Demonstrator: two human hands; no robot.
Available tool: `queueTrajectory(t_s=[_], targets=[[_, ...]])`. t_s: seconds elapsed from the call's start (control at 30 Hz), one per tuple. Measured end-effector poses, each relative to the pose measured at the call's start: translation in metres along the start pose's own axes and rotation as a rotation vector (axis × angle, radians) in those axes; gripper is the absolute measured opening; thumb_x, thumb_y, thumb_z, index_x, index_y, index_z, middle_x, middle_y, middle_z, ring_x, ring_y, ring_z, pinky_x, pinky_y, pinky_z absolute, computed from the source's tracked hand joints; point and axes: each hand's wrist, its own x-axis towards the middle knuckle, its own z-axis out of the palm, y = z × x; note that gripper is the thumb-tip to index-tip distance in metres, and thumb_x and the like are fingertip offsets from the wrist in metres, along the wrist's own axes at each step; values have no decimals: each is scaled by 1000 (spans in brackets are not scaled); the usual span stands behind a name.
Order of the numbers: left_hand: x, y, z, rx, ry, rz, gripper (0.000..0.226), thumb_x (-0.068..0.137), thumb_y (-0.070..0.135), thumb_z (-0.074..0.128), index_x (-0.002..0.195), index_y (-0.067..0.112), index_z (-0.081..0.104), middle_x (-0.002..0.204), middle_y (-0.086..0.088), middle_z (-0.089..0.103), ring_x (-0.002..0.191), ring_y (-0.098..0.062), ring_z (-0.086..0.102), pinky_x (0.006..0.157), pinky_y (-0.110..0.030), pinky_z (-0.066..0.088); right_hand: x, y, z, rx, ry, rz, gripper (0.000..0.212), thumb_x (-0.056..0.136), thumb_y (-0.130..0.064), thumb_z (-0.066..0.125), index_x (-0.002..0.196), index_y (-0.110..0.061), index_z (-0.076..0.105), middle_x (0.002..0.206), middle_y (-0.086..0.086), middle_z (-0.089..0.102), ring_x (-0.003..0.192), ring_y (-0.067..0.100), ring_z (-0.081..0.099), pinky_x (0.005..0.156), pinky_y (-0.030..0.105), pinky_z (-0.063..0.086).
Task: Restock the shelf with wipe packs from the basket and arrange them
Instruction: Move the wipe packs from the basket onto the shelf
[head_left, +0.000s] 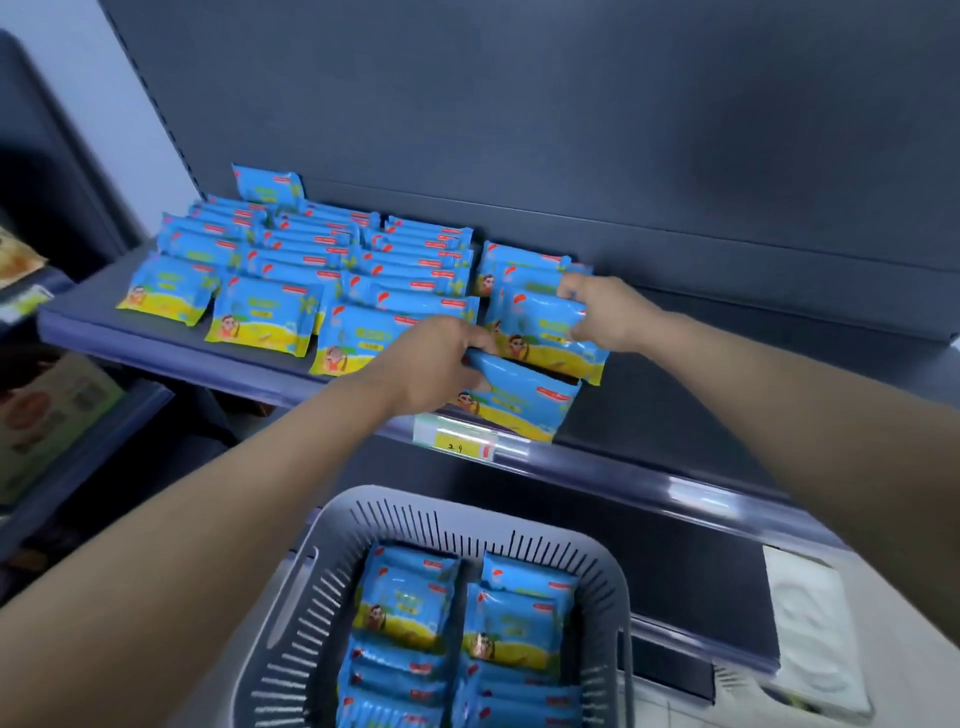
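Several blue-and-yellow wipe packs (265, 317) stand in rows on the dark shelf (675, 405). My left hand (441, 364) grips the top edge of a wipe pack (524, 400) standing at the shelf's front edge. Just behind it, my right hand (602, 312) pinches the right side of another pack (545, 327) at the front of the rightmost row. Below the shelf, a grey slotted basket (311, 597) holds several more wipe packs (405, 597) in two rows.
A yellow price tag (462, 444) sits on the shelf's front rail under my left hand. The shelf's right part is bare. Other goods lie on shelves at the far left (47, 415). A white package (810, 623) lies at the lower right.
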Motion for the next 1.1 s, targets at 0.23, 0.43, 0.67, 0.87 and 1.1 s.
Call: queueTrajectory(t_s=[0.23,0.43,0.67,0.87,1.1], targets=[[36,8,-4,-57,-63,16,20,75,0,71,90,13,70,61,15,49,47,11,47,46,-3,32,53,12,-5,-84,18,-27,48,81,-20,70,124,-16,49,122,13,53,106,31,53,83,34,43],[71,1,-3,-50,-69,-30,23,78,5,71,98,16,67,82,3,60,66,-3,50,53,-3,36,60,23,-8,7,64,-59,47,77,-22,75,117,-14,53,105,3,42,96,21,46,77,26,34],[108,-1,18,350,-1,-10,46,83,27,67,126,16,55,115,-10,59,114,-28,45,92,-34,36,36,38,-9,-6,129,-73,33,90,-6,52,122,-11,52,122,14,50,118,31,43,96,33,35],[108,-3,33,517,106,59,47,84,29,63,129,19,51,129,-8,46,121,-29,34,96,-38,27,-6,28,-21,-46,301,-56,30,90,-11,51,120,-10,53,123,13,52,117,30,42,96,37,37],[49,5,28,368,316,271,40,84,20,62,123,12,55,123,-9,52,117,-29,43,93,-36,25,-78,-14,-7,-143,417,-165,32,90,-18,54,121,-10,55,123,9,53,116,30,43,96,42,36]])
